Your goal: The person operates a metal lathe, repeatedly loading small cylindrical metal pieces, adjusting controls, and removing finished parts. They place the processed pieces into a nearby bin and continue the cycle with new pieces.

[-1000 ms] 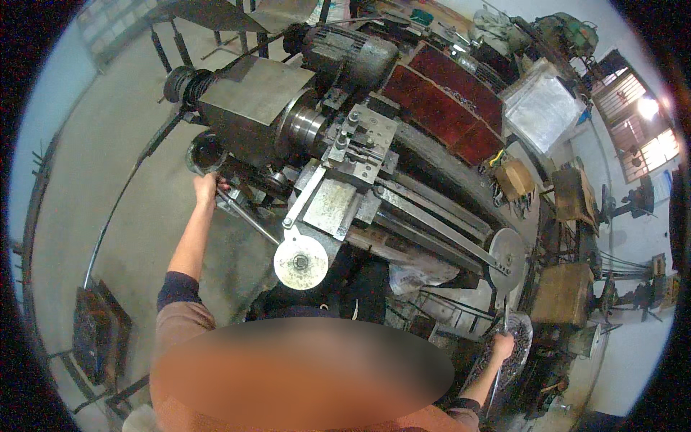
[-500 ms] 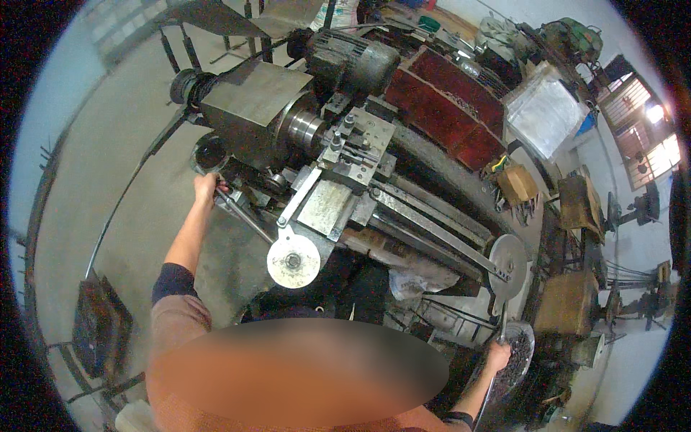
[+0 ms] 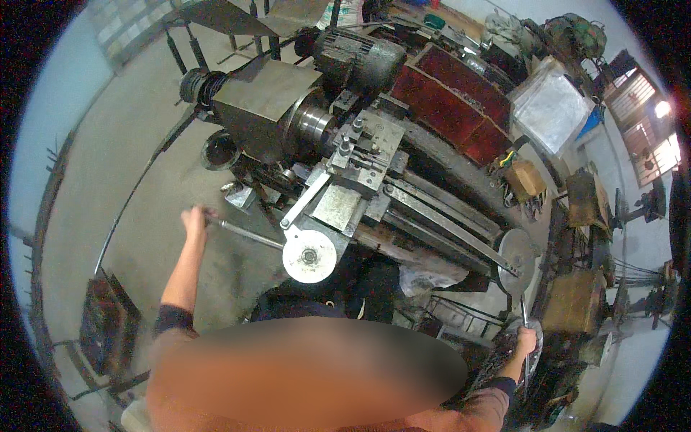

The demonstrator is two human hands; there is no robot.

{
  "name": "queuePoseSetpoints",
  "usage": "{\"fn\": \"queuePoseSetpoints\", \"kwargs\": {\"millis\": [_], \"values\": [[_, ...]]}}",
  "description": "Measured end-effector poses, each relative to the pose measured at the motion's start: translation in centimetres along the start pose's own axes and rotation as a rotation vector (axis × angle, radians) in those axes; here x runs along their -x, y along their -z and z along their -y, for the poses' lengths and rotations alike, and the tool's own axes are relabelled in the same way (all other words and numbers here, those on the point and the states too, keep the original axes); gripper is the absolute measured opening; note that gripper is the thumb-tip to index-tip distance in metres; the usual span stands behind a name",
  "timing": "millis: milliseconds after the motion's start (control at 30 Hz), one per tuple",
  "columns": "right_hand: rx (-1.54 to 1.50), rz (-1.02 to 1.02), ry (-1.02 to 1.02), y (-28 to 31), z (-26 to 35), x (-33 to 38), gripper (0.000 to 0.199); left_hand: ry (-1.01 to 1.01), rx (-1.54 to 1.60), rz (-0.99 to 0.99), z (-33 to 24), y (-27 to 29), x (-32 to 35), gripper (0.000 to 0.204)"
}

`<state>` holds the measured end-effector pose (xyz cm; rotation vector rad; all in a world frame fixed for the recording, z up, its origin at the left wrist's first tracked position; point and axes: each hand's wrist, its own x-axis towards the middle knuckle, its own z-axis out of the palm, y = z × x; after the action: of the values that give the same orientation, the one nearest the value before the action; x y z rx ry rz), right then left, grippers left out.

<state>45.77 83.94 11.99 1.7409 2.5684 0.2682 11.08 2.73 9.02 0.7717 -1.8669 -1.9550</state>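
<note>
My left hand (image 3: 195, 219) is closed around the end of a metal lever (image 3: 248, 232). That lever runs to a pale round disc (image 3: 309, 257) at the front of a lathe (image 3: 314, 124). Off to the right, my right hand (image 3: 527, 340) grips a second lever (image 3: 524, 311), which hangs from a grey disc (image 3: 517, 261) at the end of the lathe bed. Flat link bars join both discs to the slide with the tool post (image 3: 345, 147). A shiny chuck (image 3: 314, 124) faces the tool post.
An electric motor (image 3: 360, 59) sits behind the headstock (image 3: 263, 97). Beyond the bed lies a dark red metal tray (image 3: 450, 97), with a silvery sheet (image 3: 551, 106) and a small cardboard box (image 3: 525, 180) farther right. A basin of dark shavings (image 3: 504, 356) stands below my right hand.
My left hand has swung its lever toward me and slightly left. The right hand has moved up and right with its lever, now more upright. The whole view has shifted slightly.
</note>
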Motion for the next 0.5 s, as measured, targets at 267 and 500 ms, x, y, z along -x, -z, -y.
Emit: {"fn": "queuePoseSetpoints", "kwargs": {"millis": [267, 500], "values": [[0.028, -0.019, -0.056, -2.1, -0.2, 5.3, 0.037, 0.104, 0.049, -0.324, 0.7, 4.1, 5.9, 0.012], [-0.049, 0.016, -0.158, -1.5, 1.2, 7.7, 0.040, 0.061, 0.072, -0.450, 1.6, 3.1, 4.9, 0.007]]}}
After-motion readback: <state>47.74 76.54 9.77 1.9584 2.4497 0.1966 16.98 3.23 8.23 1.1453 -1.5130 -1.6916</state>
